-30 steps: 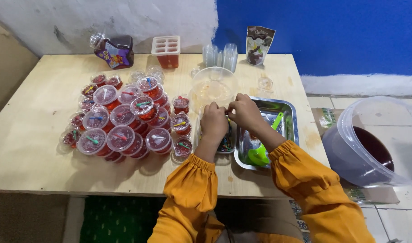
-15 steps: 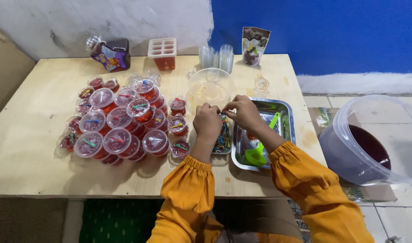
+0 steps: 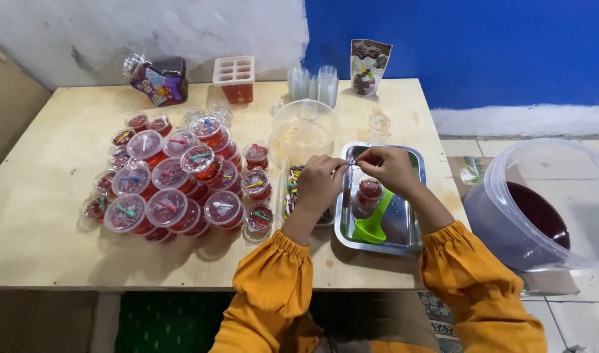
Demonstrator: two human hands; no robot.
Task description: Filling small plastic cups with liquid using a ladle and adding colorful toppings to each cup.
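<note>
My left hand (image 3: 319,182) and my right hand (image 3: 392,167) meet above the near-left corner of a metal tray (image 3: 410,238). The fingertips of both pinch a small thin piece (image 3: 350,161); it is too small to tell what it is. Right under my right hand a small cup of red jelly (image 3: 370,189) stands in the tray, next to a green scoop (image 3: 371,227). A narrow clear box of little coloured spoons (image 3: 290,195) lies beside my left wrist. Orange sleeves cover both forearms.
Several lidded red jelly cups (image 3: 169,186) are stacked on the left of the wooden table (image 3: 44,216). Behind the hands are a clear bowl (image 3: 304,127), stacked clear cups (image 3: 312,82), an ice-lolly mould (image 3: 234,73), a pouch (image 3: 370,65) and a dark bag (image 3: 157,80). A big tub of dark red liquid (image 3: 541,209) stands on the floor at right.
Both hands have shifted a little to the right, from over the spoon box to over the tray's edge, still pinched together.
</note>
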